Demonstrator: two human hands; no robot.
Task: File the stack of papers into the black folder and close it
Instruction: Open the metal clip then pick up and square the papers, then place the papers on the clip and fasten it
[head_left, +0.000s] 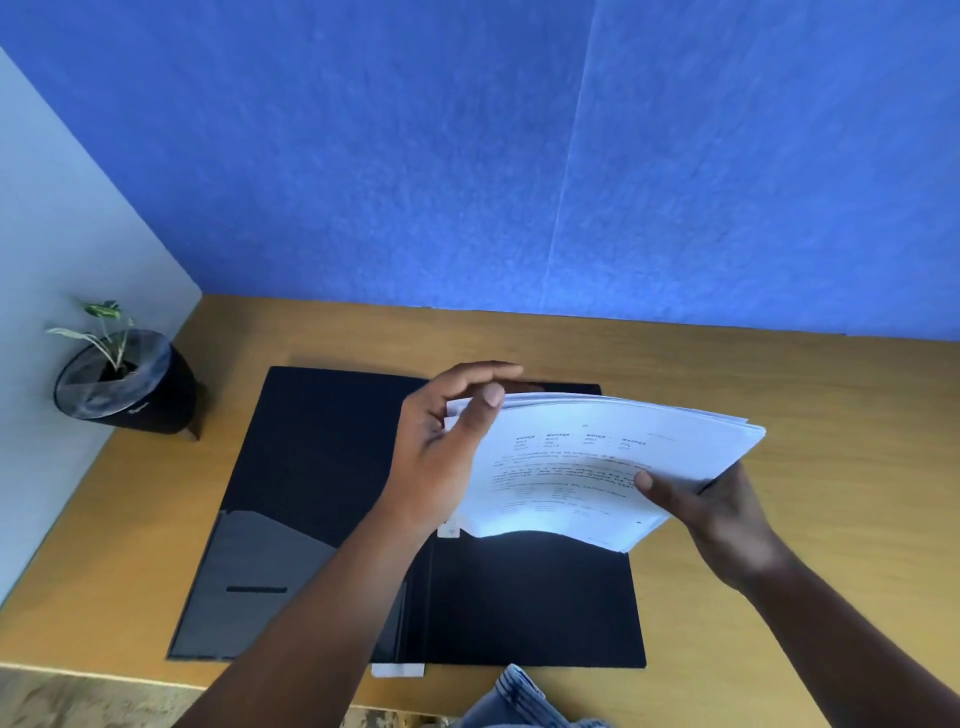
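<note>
White paper, printed, forms the stack of papers (587, 467), held in the air above the right half of the black folder (322, 467), which lies open flat on the wooden desk (779, 374). The left hand (441, 457) grips the stack's left edge, thumb on top and fingers curled over the far side; the right hand (722, 509) pinches the near-right corner, thumb on top, palm beneath. The stack sags in the middle and tilts, w/ the right side higher; its near edge hangs just over the curved rim of the right pocket (530, 587) and does not look inserted yet. Risk 1: sheet edges at the far-right corner are fanned, not flush, so a loose pinch could let lower sheets slide out onto the desk. Risk 2: if the bowed near edge meets the pocket rim unevenly, top sheets may enter while bottom ones catch outside and crumple. Risk 3: downward push on an unanchored folder may skid it toward the desk's near edge, since neither hand pins it. A potted plant (124, 384) stands well apart at far left; approx. no hazard. Closing before the sheets are squared would likely crease protruding corners.
</note>
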